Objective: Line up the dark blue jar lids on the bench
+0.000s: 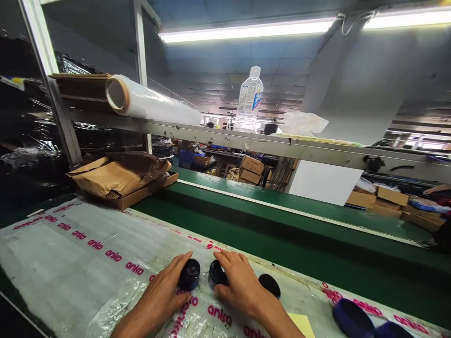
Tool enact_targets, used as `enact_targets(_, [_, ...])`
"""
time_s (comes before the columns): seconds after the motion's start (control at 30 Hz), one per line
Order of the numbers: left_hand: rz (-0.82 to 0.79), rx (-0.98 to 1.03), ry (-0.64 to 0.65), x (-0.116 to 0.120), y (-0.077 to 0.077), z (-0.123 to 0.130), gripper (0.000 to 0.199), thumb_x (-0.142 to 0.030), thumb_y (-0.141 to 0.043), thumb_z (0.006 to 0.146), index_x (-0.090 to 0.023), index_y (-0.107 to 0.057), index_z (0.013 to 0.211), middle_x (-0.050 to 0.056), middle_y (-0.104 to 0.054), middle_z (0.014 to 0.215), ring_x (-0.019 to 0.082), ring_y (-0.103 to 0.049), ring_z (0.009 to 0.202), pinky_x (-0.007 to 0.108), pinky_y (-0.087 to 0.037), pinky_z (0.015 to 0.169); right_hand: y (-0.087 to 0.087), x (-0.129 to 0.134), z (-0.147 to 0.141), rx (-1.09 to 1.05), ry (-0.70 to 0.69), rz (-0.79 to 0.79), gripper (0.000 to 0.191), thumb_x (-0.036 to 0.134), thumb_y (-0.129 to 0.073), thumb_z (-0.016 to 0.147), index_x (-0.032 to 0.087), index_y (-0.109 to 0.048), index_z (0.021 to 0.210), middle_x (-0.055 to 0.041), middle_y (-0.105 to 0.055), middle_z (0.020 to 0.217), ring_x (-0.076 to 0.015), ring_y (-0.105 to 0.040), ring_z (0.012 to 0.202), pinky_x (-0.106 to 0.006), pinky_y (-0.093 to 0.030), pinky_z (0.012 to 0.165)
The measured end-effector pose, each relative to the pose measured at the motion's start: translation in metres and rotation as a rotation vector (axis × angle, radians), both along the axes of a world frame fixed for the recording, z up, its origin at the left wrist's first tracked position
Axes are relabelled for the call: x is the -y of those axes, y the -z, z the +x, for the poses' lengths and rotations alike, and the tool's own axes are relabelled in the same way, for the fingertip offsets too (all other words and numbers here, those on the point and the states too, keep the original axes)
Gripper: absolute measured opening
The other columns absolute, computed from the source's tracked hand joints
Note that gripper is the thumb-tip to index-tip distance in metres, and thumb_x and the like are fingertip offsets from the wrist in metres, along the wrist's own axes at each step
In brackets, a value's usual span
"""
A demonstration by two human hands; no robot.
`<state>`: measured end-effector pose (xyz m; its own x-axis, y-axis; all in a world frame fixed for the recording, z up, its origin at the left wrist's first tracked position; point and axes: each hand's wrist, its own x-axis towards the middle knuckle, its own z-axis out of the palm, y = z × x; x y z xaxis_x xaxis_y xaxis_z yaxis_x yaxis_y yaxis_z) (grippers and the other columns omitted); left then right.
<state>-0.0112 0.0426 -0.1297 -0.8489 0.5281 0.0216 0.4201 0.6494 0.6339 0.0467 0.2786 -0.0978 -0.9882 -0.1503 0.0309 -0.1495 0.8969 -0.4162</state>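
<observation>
Head view: from where I'm standing, a person is leaning both bare hands over a work surface covered in clear plastic sheeting with pink "anko" lettering. Their left hand is curving half open beside a squat, glossy, dark-blue cylinder, its fingers lying along the far left side and its thumb reaching across the near side; I cannot tell whether it is gripping. Their right hand is closing its fingers and thumb around a matching dark cylinder, partly covering it. Both pieces are sitting near the middle of the sheeting, just beside each other with a small gap between.

Beyond the right wrist, a round black-topped piece is showing, and a pale yellow paper is lying under the forearm's right side. Farther right, two dark-blue round pieces are resting close together, one cut off by the edge of view.

A long green surface is running behind the sheeting. At the left, a shallow cardboard tray is carrying crumpled brown paper. Above, a metal shelf is supporting a roll of clear film, a clear plastic bottle and a crumpled translucent bag.
</observation>
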Motion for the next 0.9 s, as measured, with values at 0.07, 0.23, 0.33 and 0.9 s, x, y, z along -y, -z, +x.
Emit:
enact_targets(0.07, [0.003, 0.008, 0.005, -0.001, -0.003, 0.002, 0.085, -0.016, -0.06, 0.075, -0.02, -0.031, 0.155, 0.007, -0.036, 0.164, 0.022, -0.037, 0.15, 0.042, -0.03, 0.126, 0.005, 0.001, -0.003, 0.001, -0.025, 0.012, 0.082, 0.021, -0.067, 0.074, 0.017, -0.044, 0.153, -0.0132, -0.049, 0.154, -0.0341, -0.042, 0.142, -0.06, -0.025, 0.124])
enact_targets(0.23, [0.066, 0.012, -0.007, -0.006, -0.005, 0.006, 0.078, -0.015, -0.055, 0.075, -0.026, -0.039, 0.151, 0.003, -0.045, 0.159, 0.024, -0.048, 0.141, 0.041, -0.038, 0.118, 0.01, 0.007, -0.007, -0.083, 0.021, 0.121, 0.058, 0.032, -0.072, 0.08, 0.015, -0.063, 0.135, -0.0164, -0.066, 0.129, -0.0358, -0.055, 0.125, -0.064, -0.026, 0.121])
enact_targets(0.33, [0.049, -0.007, -0.051, -0.009, -0.001, 0.005, 0.079, -0.016, -0.058, 0.074, -0.026, -0.038, 0.151, 0.004, -0.045, 0.157, 0.026, -0.054, 0.134, 0.043, -0.042, 0.111, 0.006, 0.012, -0.007, -0.137, 0.116, 0.227, 0.067, 0.058, -0.076, 0.081, 0.01, -0.067, 0.128, -0.0203, -0.07, 0.115, -0.0399, -0.056, 0.121, -0.067, -0.022, 0.122])
enact_targets(0.9, [-0.062, -0.189, -0.198, -0.011, 0.015, -0.007, 0.048, -0.037, -0.06, 0.086, -0.023, -0.047, 0.13, 0.008, -0.06, 0.134, 0.03, -0.063, 0.116, 0.045, -0.049, 0.096, -0.013, -0.009, 0.014, -0.192, 0.046, -0.003, 0.07, 0.038, -0.078, 0.086, 0.02, -0.05, 0.148, -0.0099, -0.053, 0.149, -0.0315, -0.047, 0.135, -0.051, -0.039, 0.118])
